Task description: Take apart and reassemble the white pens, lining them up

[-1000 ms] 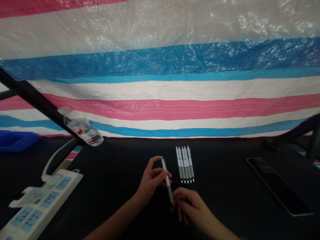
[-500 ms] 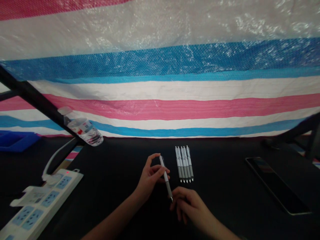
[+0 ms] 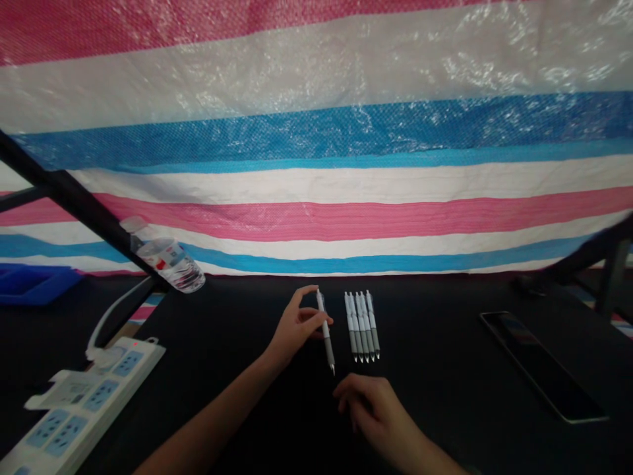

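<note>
My left hand is closed on a ballpoint pen, white above with a grey grip. The index finger rests at its top, while thumb and other fingers pinch the barrel. The pen's metal tip points down toward me. Just right of it, several matching white-and-grey pens lie side by side on the black table, tips toward me. My right hand is below the held pen's tip, apart from it. Its fingers are loosely curled, with nothing visible in them.
A white power strip with a plugged-in cable lies at the left. Behind it are a tilted clear bottle and a blue tray. A dark phone lies at the right. Striped plastic sheeting hangs behind the table.
My left hand has moved the pen slightly up and away from my right hand, standing it more upright in view. The right fingers, formerly at the pen's tip, are now apart from it.
</note>
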The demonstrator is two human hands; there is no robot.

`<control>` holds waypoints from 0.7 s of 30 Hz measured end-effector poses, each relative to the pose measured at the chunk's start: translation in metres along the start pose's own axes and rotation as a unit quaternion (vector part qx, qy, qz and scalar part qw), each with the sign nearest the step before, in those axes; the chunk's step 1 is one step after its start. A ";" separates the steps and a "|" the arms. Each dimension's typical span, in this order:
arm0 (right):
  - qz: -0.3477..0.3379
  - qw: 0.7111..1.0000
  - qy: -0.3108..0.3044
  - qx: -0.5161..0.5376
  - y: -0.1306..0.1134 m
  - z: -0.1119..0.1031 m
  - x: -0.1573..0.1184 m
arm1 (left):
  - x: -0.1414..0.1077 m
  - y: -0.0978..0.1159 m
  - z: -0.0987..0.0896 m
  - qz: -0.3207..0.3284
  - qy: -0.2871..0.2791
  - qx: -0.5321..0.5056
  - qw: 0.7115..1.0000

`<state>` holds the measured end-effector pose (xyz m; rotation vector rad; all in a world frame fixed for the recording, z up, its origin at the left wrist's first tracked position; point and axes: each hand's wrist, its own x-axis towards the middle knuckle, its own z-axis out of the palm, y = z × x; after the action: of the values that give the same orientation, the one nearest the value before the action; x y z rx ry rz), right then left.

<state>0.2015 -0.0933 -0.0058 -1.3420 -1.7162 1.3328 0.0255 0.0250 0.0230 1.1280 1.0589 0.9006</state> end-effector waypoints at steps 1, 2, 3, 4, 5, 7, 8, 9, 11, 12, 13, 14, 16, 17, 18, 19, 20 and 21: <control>-0.038 0.997 0.013 -0.067 -0.001 -0.003 0.000 | 0.006 0.000 0.001 0.007 0.001 0.028 1.000; -0.078 0.987 0.027 -0.136 -0.002 -0.007 0.000 | 0.013 -0.001 0.002 0.017 -0.001 0.052 0.999; -0.114 0.972 0.041 -0.201 -0.001 -0.011 0.001 | 0.019 -0.002 0.003 0.024 -0.001 0.063 0.998; -0.146 0.953 0.055 -0.261 0.000 -0.014 0.002 | 0.025 -0.005 0.005 0.033 0.002 0.070 0.997; -0.175 0.931 0.070 -0.311 0.002 -0.017 0.004 | 0.031 -0.007 0.006 0.043 0.004 0.078 0.996; -0.221 0.890 0.101 -0.386 0.008 -0.023 0.009 | 0.040 -0.013 0.009 0.065 0.016 0.093 0.993; -0.236 0.871 0.113 -0.416 0.011 -0.025 0.011 | 0.043 -0.016 0.011 0.074 0.023 0.100 0.992; -0.248 0.853 0.123 -0.442 0.014 -0.027 0.013 | 0.046 -0.019 0.012 0.083 0.031 0.107 0.990; -0.260 0.827 0.131 -0.481 0.019 -0.028 0.017 | 0.049 -0.024 0.014 0.096 0.046 0.118 0.987; -0.262 0.819 0.130 -0.493 0.020 -0.029 0.018 | 0.050 -0.025 0.014 0.100 0.052 0.124 0.986; -0.262 0.815 0.127 -0.502 0.021 -0.029 0.019 | 0.049 -0.026 0.015 0.103 0.057 0.128 0.985; -0.262 0.812 0.123 -0.507 0.021 -0.029 0.020 | 0.048 -0.026 0.016 0.104 0.061 0.133 0.984; -0.260 0.808 0.118 -0.515 0.021 -0.028 0.020 | 0.040 -0.021 0.018 0.105 0.065 0.139 0.982; -0.261 0.806 0.121 -0.517 0.021 -0.028 0.020 | 0.033 -0.017 0.019 0.106 0.066 0.141 0.982; -0.263 0.805 0.126 -0.517 0.021 -0.027 0.020 | 0.023 -0.011 0.020 0.108 0.067 0.141 0.982; -0.264 0.805 0.130 -0.516 0.021 -0.026 0.020 | 0.010 -0.004 0.020 0.114 0.068 0.140 0.981; -0.265 0.806 0.133 -0.513 0.021 -0.026 0.020 | -0.005 0.003 0.019 0.124 0.070 0.135 0.981; -0.264 0.808 0.133 -0.510 0.021 -0.025 0.019 | -0.022 0.009 0.017 0.142 0.070 0.110 0.981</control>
<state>0.2247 -0.0664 -0.0194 -1.2631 -2.4334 -0.1894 0.0356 0.0020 0.0380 1.4420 1.1518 1.1209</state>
